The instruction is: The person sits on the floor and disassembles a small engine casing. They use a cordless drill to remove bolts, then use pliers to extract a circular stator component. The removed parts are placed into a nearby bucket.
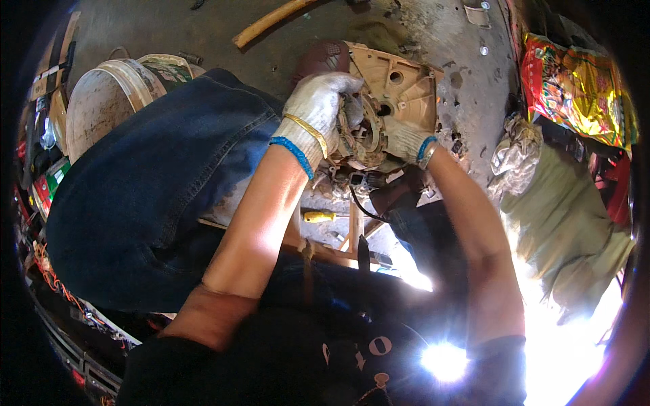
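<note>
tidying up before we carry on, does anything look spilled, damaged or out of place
Dark stains and loose debris mark the concrete floor just right of the tan casting, untidy and perhaps a spill. The white bucket is also grimy inside. Nothing looks clearly broken.

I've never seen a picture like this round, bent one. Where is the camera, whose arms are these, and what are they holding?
There's no robot here, just a person wearing a fisheye camera on the head. It looks down, so their own arms come in from below, and its wide lens bends straight edges.

The left hand and right hand, both in pale gloves, are at a grimy tan part with round holes. Their exact grip is partly hidden.

On the grey floor beyond lies a wooden stick. A dirty bucket is at the left, and a shiny bag at the right.
</note>
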Tool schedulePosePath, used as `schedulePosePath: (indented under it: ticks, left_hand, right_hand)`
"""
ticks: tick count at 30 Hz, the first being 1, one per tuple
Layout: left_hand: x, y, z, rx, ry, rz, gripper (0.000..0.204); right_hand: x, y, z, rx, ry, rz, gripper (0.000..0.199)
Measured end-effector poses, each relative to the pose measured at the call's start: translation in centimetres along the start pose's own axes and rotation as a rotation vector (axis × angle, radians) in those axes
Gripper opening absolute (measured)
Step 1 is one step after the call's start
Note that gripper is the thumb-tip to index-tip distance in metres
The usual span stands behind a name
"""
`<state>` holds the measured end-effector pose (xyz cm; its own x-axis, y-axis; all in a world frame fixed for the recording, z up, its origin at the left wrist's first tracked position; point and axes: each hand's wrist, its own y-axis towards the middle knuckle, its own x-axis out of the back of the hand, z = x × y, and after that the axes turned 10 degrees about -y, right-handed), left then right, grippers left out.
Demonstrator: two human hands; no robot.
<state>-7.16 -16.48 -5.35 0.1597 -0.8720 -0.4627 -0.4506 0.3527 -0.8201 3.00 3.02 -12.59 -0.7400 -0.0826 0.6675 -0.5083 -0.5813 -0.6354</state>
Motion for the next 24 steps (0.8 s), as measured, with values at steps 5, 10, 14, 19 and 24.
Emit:
schedulePosePath:
  ticks: [5,10,14,19,24]
  left_hand:
    - [3.4,1.7,0.2,-0.692,0.693,0.261,0.018]
    - [3.3,0.9,1.2,-0.462,0.475,0.202,0.016]
    - [0.4,-0.3,-0.2,-0.072,0.102,0.079,0.01]
    - [1.1,-4.0,-0.2,0.156,0.146,0.04,0.015]
    - [4.1,-7.6,2.6,0.132,0.193,-0.042,0.018]
  right_hand:
    - [6.2,1.6,2.8,-0.166,-0.426,0.378,0.023]
    - [4.8,0.2,3.0,-0.169,-0.336,0.171,0.017]
    - [0.1,-0.4,3.5,-0.284,0.411,0.123,0.018]
    - [-7.3,2.5,9.7,-0.481,2.377,-0.315,0.029]
    - [-9.8,5.5,10.9,-0.539,2.435,-0.476,0.023]
